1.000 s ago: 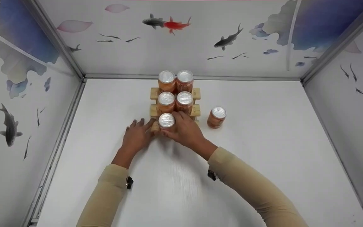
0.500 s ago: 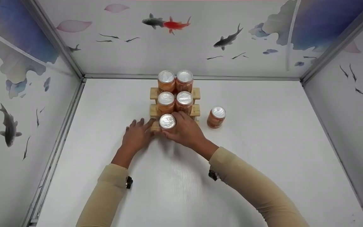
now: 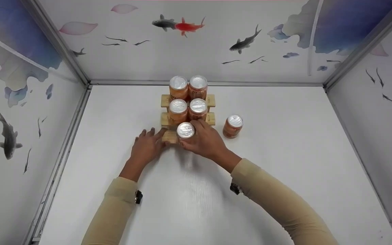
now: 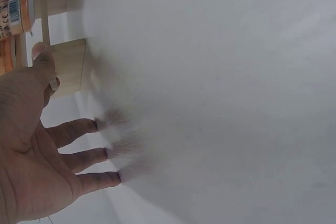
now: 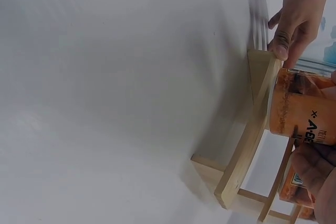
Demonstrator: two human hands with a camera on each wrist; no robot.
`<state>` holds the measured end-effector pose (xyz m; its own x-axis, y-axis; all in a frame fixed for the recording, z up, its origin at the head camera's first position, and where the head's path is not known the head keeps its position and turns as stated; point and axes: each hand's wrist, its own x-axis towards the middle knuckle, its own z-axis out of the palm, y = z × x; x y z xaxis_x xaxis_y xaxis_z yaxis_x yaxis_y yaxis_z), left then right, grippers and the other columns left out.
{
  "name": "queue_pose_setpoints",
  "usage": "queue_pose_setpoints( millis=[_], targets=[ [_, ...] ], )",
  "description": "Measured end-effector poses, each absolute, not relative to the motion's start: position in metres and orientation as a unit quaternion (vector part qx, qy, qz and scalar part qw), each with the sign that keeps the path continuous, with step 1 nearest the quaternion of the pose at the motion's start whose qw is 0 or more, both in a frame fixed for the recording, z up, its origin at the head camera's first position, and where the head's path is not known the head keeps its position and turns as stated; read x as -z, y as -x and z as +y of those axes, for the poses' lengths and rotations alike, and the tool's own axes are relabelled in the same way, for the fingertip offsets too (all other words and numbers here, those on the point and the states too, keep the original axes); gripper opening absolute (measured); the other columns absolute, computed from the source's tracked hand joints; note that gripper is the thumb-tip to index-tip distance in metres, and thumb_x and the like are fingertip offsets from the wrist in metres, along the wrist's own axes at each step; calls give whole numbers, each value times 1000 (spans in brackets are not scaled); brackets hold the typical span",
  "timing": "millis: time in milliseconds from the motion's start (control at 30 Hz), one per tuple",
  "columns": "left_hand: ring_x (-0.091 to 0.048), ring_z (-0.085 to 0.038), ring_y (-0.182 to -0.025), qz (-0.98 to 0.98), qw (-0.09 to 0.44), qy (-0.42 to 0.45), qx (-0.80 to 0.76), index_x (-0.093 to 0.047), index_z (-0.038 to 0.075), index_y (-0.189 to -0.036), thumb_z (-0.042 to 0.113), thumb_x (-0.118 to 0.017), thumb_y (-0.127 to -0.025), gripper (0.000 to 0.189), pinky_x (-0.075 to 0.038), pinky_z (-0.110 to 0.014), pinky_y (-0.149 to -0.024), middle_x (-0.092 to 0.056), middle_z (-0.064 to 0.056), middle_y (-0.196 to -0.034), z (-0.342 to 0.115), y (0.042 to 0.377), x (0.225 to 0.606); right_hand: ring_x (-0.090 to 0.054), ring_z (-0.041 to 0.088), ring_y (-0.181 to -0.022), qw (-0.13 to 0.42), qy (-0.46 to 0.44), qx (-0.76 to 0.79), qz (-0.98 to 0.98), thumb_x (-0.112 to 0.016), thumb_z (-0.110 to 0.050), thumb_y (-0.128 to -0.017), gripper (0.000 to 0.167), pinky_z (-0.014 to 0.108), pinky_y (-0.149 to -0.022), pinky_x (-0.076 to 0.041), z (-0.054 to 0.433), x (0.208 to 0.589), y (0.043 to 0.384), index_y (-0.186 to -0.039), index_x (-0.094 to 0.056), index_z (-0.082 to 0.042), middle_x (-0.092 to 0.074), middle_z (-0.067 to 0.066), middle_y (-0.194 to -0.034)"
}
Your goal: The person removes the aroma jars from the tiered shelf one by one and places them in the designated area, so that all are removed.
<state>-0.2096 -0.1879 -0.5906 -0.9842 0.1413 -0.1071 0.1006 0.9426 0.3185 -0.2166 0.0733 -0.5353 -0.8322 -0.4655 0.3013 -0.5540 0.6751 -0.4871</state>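
A stepped wooden rack [image 3: 169, 136] stands against the back of the table. My right hand [image 3: 208, 139] grips an orange-labelled can [image 3: 185, 130] with a silver lid, upright over the rack's lowest step. In the right wrist view the can's base is right at the front slat [image 5: 244, 161]. My left hand [image 3: 146, 146] holds the left end of that step, thumb on top and a finger beneath, as the left wrist view shows. Its other fingers [image 4: 86, 180] extend straight to the tabletop. Two similar cans [image 3: 178, 112] stand on the middle step, and two more cans [image 3: 198, 87] on the top one.
One more orange can [image 3: 232, 126] stands on the white table [image 3: 284, 163] just right of the rack. White panels with painted fish [image 3: 245, 42] enclose the table at the back and both sides.
My right hand has shifted slightly to the right with the can, uncovering more of the lowest step's left part. The left hand stays on the rack.
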Motion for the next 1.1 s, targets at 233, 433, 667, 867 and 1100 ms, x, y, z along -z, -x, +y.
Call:
queue_pose_setpoints(
  millis=[233,433,667,867,1100],
  targets=[
    [-42,-62,-156,982,63,-62,-165,-50,28,-167,52,-62,-111,62,-43,-81,-117,-49,-31,-168,-188,210,591,-76,35,-115,80,-277,-304,-908,-91,-42,-90,69,53,-95,-65,82,534,216,-139,-62,-3,-69,17,-135],
    [-44,-63,-154,983,53,-71,-164,-51,26,-166,45,-65,-111,60,-44,-82,-114,-51,-32,-166,-190,209,590,-75,37,-120,66,-278,-305,-908,-92,-43,-90,70,54,-100,-64,91,529,214,-141,-62,-4,-68,19,-141],
    [-43,-63,-155,982,67,-71,-162,-48,29,-168,52,-64,-111,64,-44,-81,-116,-49,-32,-168,-190,209,587,-75,32,-113,73,-268,-279,-919,-92,-45,-89,71,50,-95,-65,102,526,215,-139,-63,-2,-72,16,-130],
    [-42,-62,-156,981,71,-70,-166,-48,30,-168,56,-61,-110,66,-43,-81,-117,-49,-32,-168,-190,209,588,-75,33,-115,93,-263,-272,-921,-92,-43,-88,74,51,-97,-64,112,528,215,-142,-64,-1,-74,16,-128],
    [-42,-63,-155,980,71,-72,-173,-48,28,-168,57,-60,-110,66,-42,-82,-117,-49,-33,-167,-189,209,587,-75,32,-114,92,-260,-285,-918,-93,-41,-88,68,52,-97,-64,126,530,212,-136,-66,-2,-74,15,-125]
  ],
)
